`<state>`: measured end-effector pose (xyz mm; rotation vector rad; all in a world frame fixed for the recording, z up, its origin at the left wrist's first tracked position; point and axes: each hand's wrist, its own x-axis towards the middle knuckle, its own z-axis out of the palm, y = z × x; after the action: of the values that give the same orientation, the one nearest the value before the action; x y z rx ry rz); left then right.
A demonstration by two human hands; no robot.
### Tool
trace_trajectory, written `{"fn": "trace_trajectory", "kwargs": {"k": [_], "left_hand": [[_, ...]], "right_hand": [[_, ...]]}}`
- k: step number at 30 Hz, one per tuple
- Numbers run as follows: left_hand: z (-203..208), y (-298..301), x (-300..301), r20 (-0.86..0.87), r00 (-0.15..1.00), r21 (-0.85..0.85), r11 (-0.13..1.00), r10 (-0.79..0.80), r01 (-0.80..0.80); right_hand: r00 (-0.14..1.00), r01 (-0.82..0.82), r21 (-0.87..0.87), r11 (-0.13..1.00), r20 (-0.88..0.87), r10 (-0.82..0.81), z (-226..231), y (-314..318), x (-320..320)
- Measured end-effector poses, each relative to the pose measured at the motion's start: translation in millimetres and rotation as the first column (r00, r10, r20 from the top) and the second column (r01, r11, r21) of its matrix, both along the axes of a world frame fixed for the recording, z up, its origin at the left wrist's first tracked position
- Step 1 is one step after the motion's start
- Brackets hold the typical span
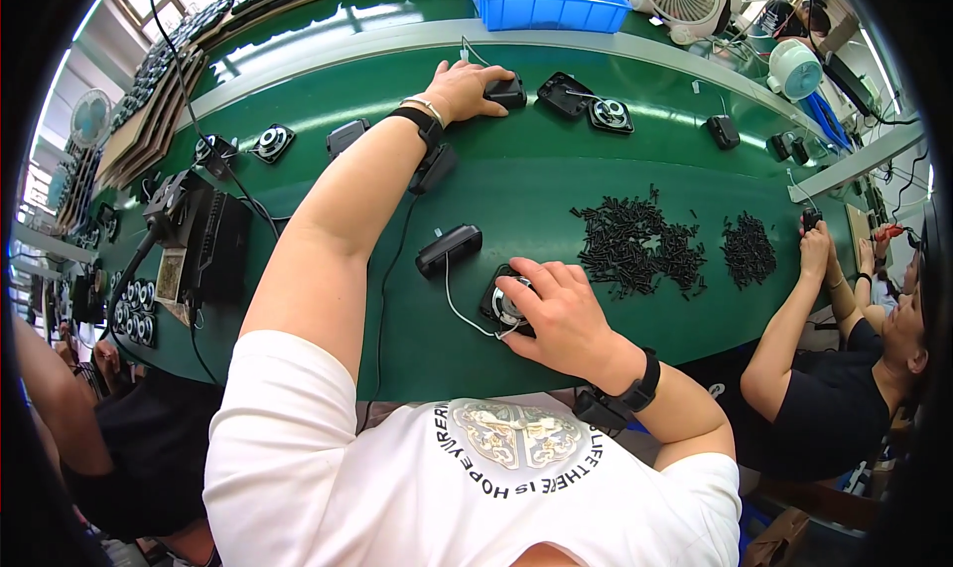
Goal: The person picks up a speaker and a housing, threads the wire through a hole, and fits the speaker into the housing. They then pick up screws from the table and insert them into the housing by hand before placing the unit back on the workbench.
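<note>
My left hand point(460, 90) is stretched to the far side of the green table, thumb and fingers closed on the near end of a black speaker housing point(508, 92). Close to my body, my right hand point(561, 314) grips a round silver speaker driver point(509, 302) in a black frame, its fingers curled over the top and edge. A white wire runs from that driver to another black housing point(449, 249) lying to its left. Beyond, to the right of my left hand, lie an open black shell point(565, 95) and a speaker driver point(610, 115) joined by a wire.
Two heaps of small black cylindrical pieces, a large one point(635, 244) and a small one point(748, 250), lie right of my right hand. A blue bin point(546, 9) stands behind the metal rail. At left is a black device point(204, 234); a co-worker point(834, 368) sits at right.
</note>
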<state>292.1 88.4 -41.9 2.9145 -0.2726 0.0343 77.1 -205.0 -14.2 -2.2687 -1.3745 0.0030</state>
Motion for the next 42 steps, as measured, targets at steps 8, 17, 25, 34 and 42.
{"fn": "trace_trajectory", "kwargs": {"k": [8,17,25,34,42], "left_hand": [[-7,3,-5,0.028,0.997,-0.006,0.997,0.074,-0.074],[56,12,-120,-0.295,0.910,-0.583,0.809,-0.292,0.071],[54,-6,-250,-0.275,0.961,-0.528,0.837,-0.006,-0.146],[40,-52,-305,0.459,0.875,-0.544,0.828,0.155,0.139],[41,-93,-311,0.692,0.722,-0.333,0.896,0.021,0.293]], "right_hand": [[0.999,0.009,-0.073,0.997,-0.034,-0.012,11,-9,-1],[0.965,-0.222,-0.138,0.965,-0.170,0.198,9,-16,30],[0.989,-0.119,-0.060,0.991,-0.090,0.114,0,-1,-1],[0.937,0.124,0.087,0.988,-0.337,-0.088,1,0,-20],[0.579,0.164,0.217,0.962,-0.811,0.084,29,5,-17]]}}
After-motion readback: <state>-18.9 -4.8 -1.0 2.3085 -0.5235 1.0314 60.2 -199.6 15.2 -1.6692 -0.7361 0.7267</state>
